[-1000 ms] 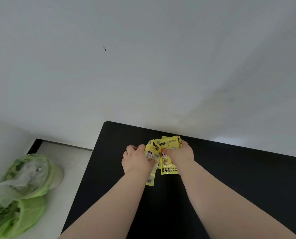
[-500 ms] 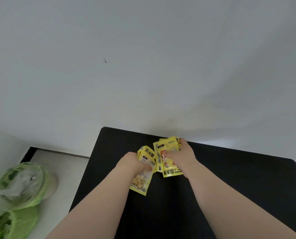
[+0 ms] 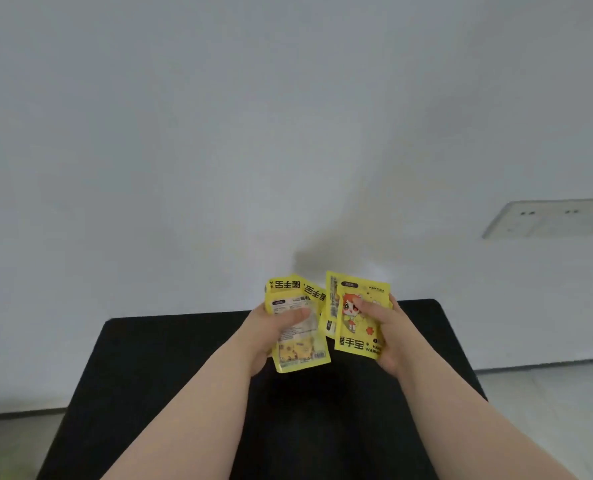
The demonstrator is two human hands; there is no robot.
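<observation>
Grip of left hand [image 3: 266, 338] wraps upside-down packets [image 3: 302, 355]; right hand [image 3: 389, 337] clasps cartoon-front packets [image 3: 354, 325].

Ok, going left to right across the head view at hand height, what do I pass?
left hand → back-facing yellow packets it grips → front-facing yellow packets → right hand gripping those → wall socket plate, higher up on the far right.

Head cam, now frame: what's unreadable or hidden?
Head view throughout.
Count of left packets: overlapping, thumb of left hand covers them.
English wording on right packets: right hand covers its end.
Back-label print on left packets: too small.
Near edge of black table: cut by frame bottom.
</observation>
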